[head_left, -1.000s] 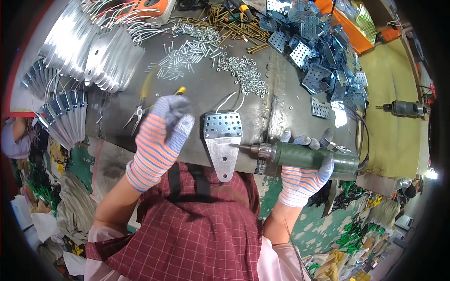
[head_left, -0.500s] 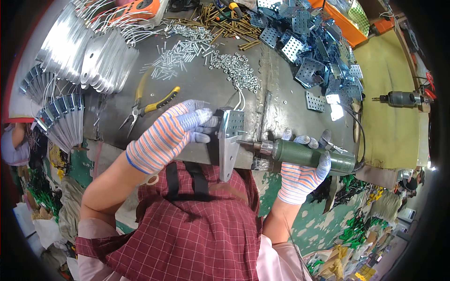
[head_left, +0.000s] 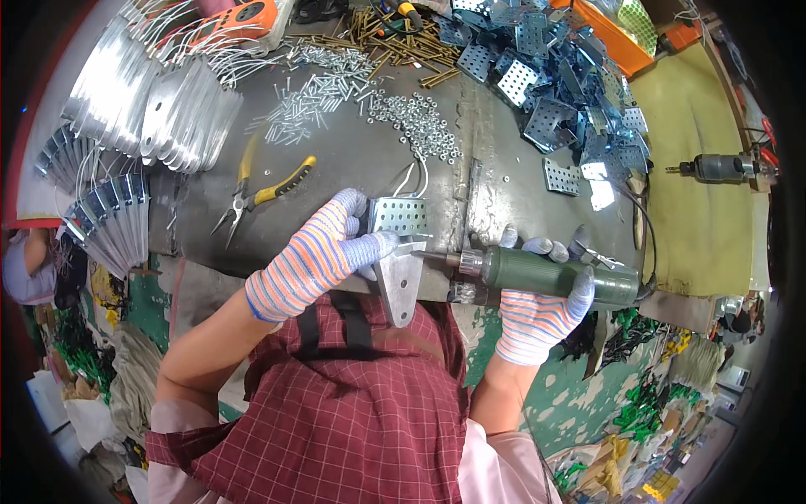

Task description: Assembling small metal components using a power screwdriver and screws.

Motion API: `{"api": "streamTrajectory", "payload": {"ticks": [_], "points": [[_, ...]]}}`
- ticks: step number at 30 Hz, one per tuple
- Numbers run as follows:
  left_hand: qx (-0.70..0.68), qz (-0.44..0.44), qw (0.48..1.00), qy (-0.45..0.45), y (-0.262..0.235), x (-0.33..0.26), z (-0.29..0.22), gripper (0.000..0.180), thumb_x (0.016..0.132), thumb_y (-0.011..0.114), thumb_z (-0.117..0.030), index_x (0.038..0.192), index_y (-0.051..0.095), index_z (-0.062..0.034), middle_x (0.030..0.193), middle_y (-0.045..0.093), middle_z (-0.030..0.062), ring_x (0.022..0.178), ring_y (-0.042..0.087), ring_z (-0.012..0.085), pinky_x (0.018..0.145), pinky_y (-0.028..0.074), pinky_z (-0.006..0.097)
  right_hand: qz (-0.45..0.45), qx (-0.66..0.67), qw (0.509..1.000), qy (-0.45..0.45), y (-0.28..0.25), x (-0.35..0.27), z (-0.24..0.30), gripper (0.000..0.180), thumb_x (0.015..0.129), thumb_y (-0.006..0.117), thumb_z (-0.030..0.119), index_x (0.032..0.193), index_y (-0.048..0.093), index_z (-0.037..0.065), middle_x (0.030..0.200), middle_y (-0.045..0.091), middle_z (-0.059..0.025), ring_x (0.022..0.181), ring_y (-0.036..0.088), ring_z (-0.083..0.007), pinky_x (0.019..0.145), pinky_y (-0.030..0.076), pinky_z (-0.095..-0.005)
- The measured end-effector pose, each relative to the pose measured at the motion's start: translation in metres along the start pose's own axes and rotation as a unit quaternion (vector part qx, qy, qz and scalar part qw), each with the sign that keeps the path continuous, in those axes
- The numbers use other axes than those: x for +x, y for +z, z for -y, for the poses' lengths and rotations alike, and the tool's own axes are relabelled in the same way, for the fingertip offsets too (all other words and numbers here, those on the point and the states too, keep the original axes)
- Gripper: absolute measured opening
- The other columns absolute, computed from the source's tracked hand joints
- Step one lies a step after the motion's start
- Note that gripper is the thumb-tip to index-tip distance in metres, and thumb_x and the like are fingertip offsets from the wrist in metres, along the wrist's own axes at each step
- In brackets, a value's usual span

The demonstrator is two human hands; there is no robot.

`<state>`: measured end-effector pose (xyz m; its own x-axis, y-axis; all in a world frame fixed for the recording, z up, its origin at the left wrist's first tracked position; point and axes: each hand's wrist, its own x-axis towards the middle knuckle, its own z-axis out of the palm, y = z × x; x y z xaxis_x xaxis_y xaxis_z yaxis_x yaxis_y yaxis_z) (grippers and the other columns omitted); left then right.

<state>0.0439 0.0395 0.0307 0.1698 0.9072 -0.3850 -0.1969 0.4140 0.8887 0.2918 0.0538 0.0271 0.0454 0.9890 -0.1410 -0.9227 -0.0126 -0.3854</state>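
In a striped glove, my left hand (head_left: 323, 252) is closed on a flat tapered metal piece (head_left: 401, 290) with a perforated metal bracket (head_left: 399, 215) at its upper end. Two white wires (head_left: 421, 178) stick up behind the bracket. My right hand (head_left: 541, 311), also gloved, wraps round a green electric screwdriver (head_left: 537, 275), its thumb across the near side. The tool lies level and its thin bit points left, reaching close to the bracket's lower right edge. Whether the bit touches a screw there I cannot tell.
Yellow-handled pliers (head_left: 267, 191) lie left on the grey bench. Beyond are loose screws (head_left: 315, 105), nuts (head_left: 416, 122) and brass-coloured rods (head_left: 407, 50). Perforated brackets (head_left: 537, 76) are heaped at far right, finished-looking metal plates (head_left: 185, 118) at far left. Another drill (head_left: 718, 170) lies on a yellow board.
My left hand has turned the metal piece so the broad perforated face shows, and its thumb now lies across the bracket. The screwdriver has shifted slightly left.
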Motion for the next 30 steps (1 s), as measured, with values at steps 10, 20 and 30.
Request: {"api": "streamTrajectory", "payload": {"ticks": [10, 20, 30], "points": [[-0.001, -0.001, 1.0, 0.006, -0.001, -0.001, 0.005, 0.026, 0.089, 0.059, -0.009, 0.107, 0.044, 0.0016, 0.1, 0.06, 0.0106, 0.082, 0.061, 0.0131, 0.059, 0.053, 0.024, 0.002, -0.022, 0.999, -0.047, -0.001, 0.005, 0.01, 0.056, 0.08, 0.07, 0.026, 0.131, 0.052, 0.014, 0.094, 0.064, -0.0081, 0.093, 0.059, -0.0269, 0.11, 0.025, -0.0582], [0.024, 0.008, 0.999, -0.032, 0.001, 0.001, -0.002, 0.028, 0.087, 0.064, -0.011, 0.105, 0.045, -0.0006, 0.095, 0.06, 0.0084, 0.077, 0.058, 0.0092, 0.056, 0.05, 0.023, -0.023, -0.046, 0.997, -0.053, 0.002, 0.005, 0.005, 0.054, 0.078, 0.07, 0.023, 0.129, 0.054, 0.013, 0.093, 0.064, -0.0083, 0.093, 0.059, -0.0265, 0.109, 0.027, -0.0591], [0.246, 0.037, 0.957, 0.149, 0.02, -0.025, -0.029, 0.038, 0.079, 0.068, 0.0, 0.11, 0.046, -0.0004, 0.12, 0.057, 0.0123, 0.11, 0.056, 0.0177, 0.091, 0.046, 0.034, 0.074, 0.051, 0.994, -0.061, 0.029, 0.007, 0.027, 0.049, 0.077, 0.073, 0.025, 0.121, 0.058, 0.009, 0.1, 0.061, -0.0056, 0.107, 0.053, -0.0243, 0.114, 0.011, -0.0601]]}}
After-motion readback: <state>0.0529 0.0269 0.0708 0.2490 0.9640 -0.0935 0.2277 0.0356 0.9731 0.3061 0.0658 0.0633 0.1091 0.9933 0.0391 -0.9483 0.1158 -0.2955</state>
